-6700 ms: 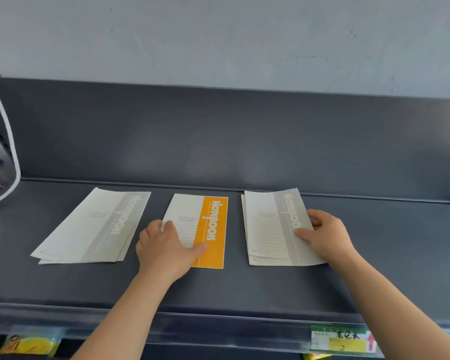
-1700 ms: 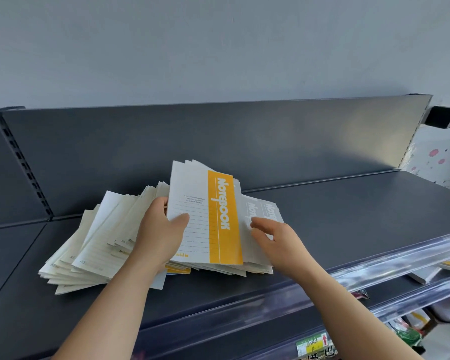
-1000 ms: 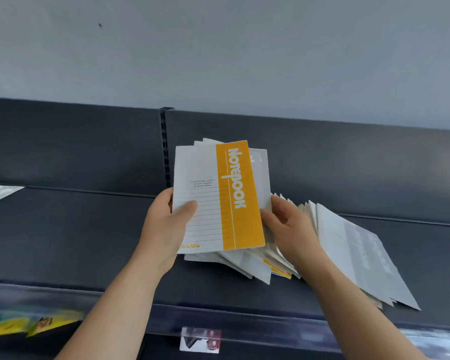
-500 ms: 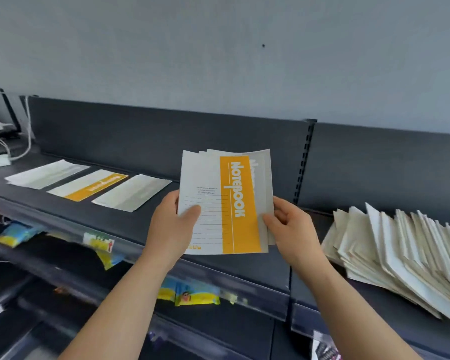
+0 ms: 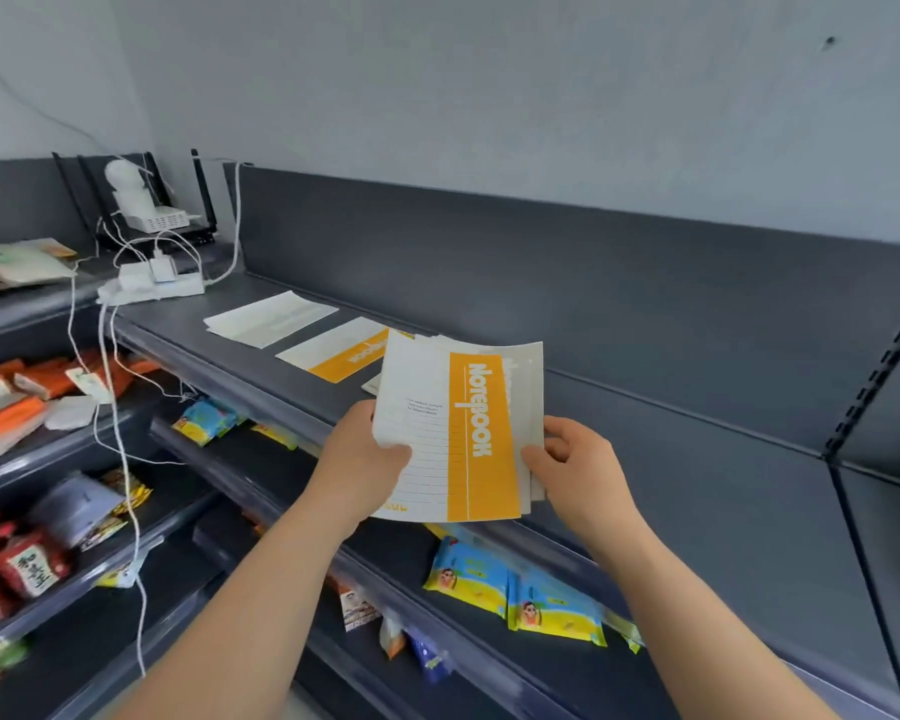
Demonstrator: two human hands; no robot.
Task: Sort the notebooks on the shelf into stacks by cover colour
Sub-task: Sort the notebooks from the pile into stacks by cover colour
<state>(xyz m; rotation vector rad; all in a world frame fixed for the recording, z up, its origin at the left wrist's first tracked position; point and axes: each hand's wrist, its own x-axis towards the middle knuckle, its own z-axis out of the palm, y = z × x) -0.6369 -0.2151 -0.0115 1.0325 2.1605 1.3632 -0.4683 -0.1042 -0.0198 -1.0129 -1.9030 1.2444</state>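
From the head camera, both hands hold a small bundle of notebooks point(image 5: 427, 439) up in front of the top shelf point(image 5: 204, 335), just above its front edge and not resting on it. The left hand point(image 5: 365, 459) grips the bundle's left edge with its thumb curled over the front cover. The right hand point(image 5: 572, 470) pinches the right edge, where the covers fan apart a little. An orange-banded notebook point(image 5: 481, 439) faces the camera on top, its long axis nearly upright in the picture. A grey-banded notebook point(image 5: 528, 387) peeks out behind it on the right. How many lie in the bundle cannot be told. The sorted stacks lie flat on the shelf, ahead and to the left of the bundle. The orange stack point(image 5: 344, 353) is just past the bundle's upper left corner, and a pale stack point(image 5: 271, 319) lies beyond it towards the power strip point(image 5: 152, 285). A third stack point(image 5: 371, 385) shows only a corner behind the bundle. The orange stack's long axis runs across the shelf from front to back, slanted against the held cover. The left hand is the nearer one, so it is probably the one to carry the top notebook forward and left, turning it to match. Snack packets point(image 5: 510, 589) fill the lower shelves.
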